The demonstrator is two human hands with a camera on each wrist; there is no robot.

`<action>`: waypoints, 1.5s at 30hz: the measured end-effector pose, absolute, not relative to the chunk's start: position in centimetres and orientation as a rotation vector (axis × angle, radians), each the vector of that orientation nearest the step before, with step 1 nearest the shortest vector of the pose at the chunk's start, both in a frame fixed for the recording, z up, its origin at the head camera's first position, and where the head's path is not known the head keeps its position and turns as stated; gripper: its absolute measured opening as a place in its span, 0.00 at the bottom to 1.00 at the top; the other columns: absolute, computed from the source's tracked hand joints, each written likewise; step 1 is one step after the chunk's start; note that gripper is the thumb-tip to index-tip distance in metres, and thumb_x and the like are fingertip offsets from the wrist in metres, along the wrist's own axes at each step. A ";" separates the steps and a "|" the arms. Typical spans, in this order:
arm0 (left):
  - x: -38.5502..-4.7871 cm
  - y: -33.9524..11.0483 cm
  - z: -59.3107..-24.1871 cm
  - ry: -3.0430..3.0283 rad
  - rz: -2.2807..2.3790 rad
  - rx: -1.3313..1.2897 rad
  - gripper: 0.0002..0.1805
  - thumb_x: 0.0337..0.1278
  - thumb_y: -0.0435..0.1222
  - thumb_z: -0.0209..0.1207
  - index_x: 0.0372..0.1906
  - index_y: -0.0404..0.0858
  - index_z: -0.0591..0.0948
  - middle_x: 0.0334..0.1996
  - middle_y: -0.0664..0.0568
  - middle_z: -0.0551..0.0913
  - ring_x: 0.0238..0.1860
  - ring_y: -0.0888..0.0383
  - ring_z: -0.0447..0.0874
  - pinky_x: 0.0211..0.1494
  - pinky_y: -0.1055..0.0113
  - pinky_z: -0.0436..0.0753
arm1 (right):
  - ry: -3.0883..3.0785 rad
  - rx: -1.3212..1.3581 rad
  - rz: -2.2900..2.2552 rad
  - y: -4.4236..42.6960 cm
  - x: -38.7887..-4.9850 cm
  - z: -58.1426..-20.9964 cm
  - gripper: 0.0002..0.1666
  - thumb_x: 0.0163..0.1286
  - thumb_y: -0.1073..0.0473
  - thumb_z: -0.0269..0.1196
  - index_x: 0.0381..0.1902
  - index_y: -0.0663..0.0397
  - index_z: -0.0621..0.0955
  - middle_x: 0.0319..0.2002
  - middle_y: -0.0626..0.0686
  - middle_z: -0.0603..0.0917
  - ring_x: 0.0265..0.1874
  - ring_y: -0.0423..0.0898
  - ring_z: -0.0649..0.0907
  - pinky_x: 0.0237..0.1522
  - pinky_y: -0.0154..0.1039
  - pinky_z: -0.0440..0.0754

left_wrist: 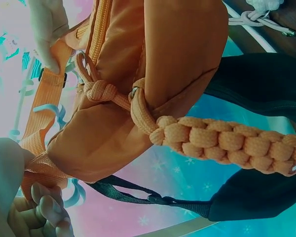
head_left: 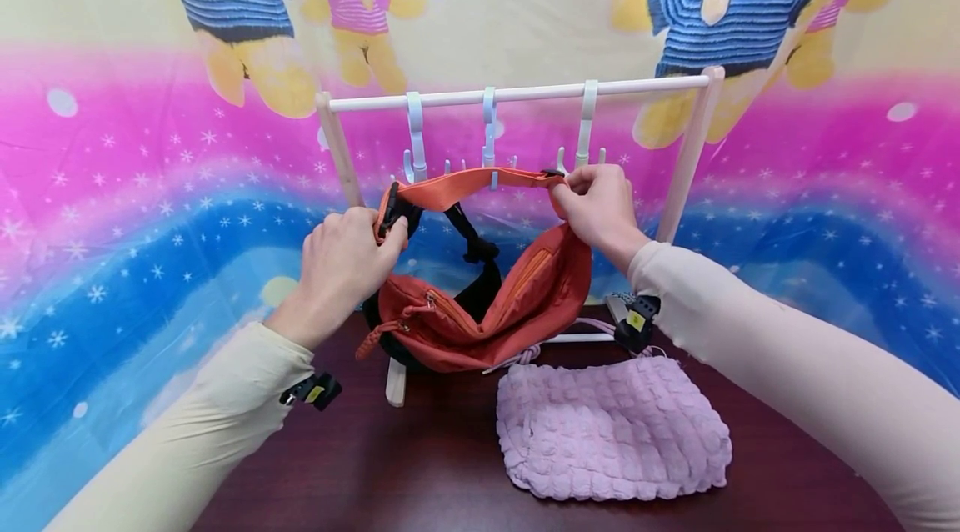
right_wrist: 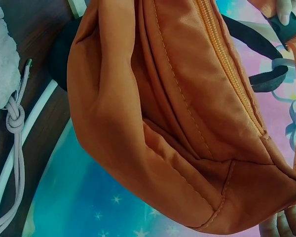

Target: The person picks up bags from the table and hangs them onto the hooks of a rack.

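Observation:
An orange bag point(head_left: 487, 340) with zippers and a braided pull point(left_wrist: 227, 143) hangs between both hands, in front of the rack. My left hand point(head_left: 341, 265) pinches the strap by its black buckle point(head_left: 392, 211). At the strap's other end, my right hand point(head_left: 600, 207) grips the orange webbing beside a black slider. The orange strap point(head_left: 465, 182) stretches between the hands across the lower part of the middle hook point(head_left: 489, 127), whose tip shows in front of it. Black straps point(head_left: 468, 233) dangle behind. In the right wrist view, the bag point(right_wrist: 118, 98) hides most of my right hand.
A wooden rack's top bar point(head_left: 525, 94) carries a left hook point(head_left: 416, 136) and a right hook point(head_left: 587, 123). A pink quilted pouch point(head_left: 611, 432) with a cord lies on the dark table point(head_left: 322, 465), right of the rack's left foot point(head_left: 396, 382). A patterned cloth hangs behind.

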State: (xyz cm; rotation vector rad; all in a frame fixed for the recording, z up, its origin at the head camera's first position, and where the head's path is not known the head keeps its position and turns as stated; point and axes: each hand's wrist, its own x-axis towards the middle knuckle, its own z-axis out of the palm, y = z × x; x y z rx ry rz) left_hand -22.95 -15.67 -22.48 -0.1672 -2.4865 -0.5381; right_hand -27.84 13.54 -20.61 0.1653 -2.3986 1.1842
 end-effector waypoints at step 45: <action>-22.9 -15.4 -24.2 -2.515 -0.465 -0.206 0.27 0.70 0.55 0.54 0.19 0.42 0.74 0.12 0.51 0.71 0.15 0.52 0.72 0.18 0.61 0.68 | -2.421 0.237 1.168 13.7 -27.5 -22.2 0.13 0.72 0.56 0.62 0.39 0.59 0.88 0.37 0.59 0.88 0.40 0.50 0.82 0.41 0.40 0.81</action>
